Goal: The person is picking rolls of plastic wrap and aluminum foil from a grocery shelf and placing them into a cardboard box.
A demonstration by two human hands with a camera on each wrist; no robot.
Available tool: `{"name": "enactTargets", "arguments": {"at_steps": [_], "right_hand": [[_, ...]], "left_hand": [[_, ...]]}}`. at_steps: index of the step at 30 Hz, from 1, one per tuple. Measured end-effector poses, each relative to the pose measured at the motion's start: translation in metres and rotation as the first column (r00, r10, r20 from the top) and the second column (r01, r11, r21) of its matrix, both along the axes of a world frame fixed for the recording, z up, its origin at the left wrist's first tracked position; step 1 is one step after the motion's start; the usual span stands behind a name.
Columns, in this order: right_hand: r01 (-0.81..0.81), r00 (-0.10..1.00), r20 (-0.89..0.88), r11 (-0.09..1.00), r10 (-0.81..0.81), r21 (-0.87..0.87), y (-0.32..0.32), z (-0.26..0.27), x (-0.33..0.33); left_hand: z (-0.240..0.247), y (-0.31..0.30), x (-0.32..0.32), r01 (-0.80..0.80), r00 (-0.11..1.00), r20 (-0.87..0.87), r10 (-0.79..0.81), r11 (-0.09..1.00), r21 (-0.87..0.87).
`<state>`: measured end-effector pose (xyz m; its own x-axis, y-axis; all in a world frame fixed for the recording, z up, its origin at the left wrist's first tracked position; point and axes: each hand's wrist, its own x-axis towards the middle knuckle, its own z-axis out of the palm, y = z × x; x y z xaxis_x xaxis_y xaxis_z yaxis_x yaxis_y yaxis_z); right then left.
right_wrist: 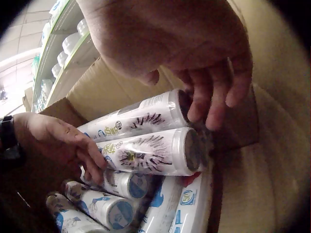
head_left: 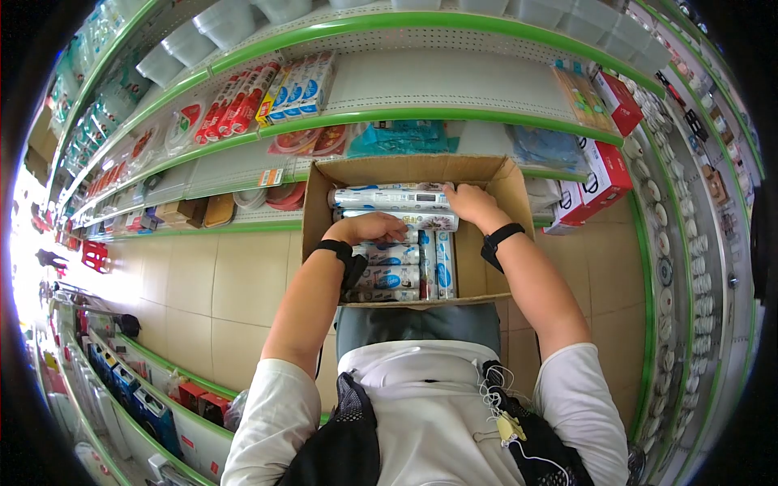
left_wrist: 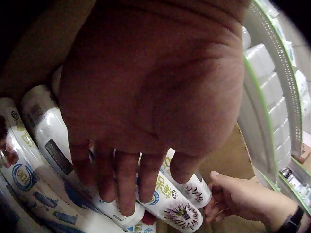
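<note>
Beneath the left hand point(left_wrist: 150, 87) lie plastic-wrapped rolls point(left_wrist: 182, 213).

Observed: carton point(head_left: 413, 168) plain brown; flowered rolls point(right_wrist: 146, 151) white, bearing yellow-green lettering and dark purple radiating petals; other rolls point(head_left: 389, 278) white with blue print; shelf edging point(head_left: 405, 113) bright green; floor tiles point(head_left: 243, 267) beige; shirt point(head_left: 429, 397) white; wristbands point(head_left: 504, 235) black.

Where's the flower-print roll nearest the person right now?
In the head view, that flower-print roll lies crosswise in the cardboard box, between another long roll and the shorter rolls, its flowered end by the right hand.
</note>
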<state>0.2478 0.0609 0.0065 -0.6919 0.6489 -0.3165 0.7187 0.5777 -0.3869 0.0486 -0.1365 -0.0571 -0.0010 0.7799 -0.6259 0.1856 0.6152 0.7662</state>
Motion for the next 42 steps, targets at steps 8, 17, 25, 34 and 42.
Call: {"name": "enactTargets", "arguments": {"at_steps": [8,17,25,34,42], "right_hand": [[0.096,0.981,-0.177,0.992,-0.082,0.075,-0.002,0.006,-0.003],[-0.099,0.708,-0.691,0.989,0.146,0.109,-0.006,0.014,-0.011],[0.059,0.474,-0.79,0.881,0.389,0.469,-0.005,0.037,-0.009],[0.186,0.757,-0.532,0.656,0.379,0.732,0.009,0.018,-0.003],[0.131,0.791,-0.516,0.733,0.328,0.667,0.011,0.016,0.001]], "left_hand": [[0.012,-0.003,0.005,-0.001,1.0,-0.003,0.001,0.999,-0.038],[0.018,-0.003,0.007,-0.032,0.999,-0.009,0.031,0.998,-0.055],[0.026,-0.007,0.009,-0.123,0.985,0.116,0.125,0.992,-0.02],[0.027,-0.004,0.004,-0.248,0.934,0.284,0.218,0.966,0.071],[0.079,0.008,0.005,-0.335,0.857,0.494,0.149,0.889,0.313]]}}
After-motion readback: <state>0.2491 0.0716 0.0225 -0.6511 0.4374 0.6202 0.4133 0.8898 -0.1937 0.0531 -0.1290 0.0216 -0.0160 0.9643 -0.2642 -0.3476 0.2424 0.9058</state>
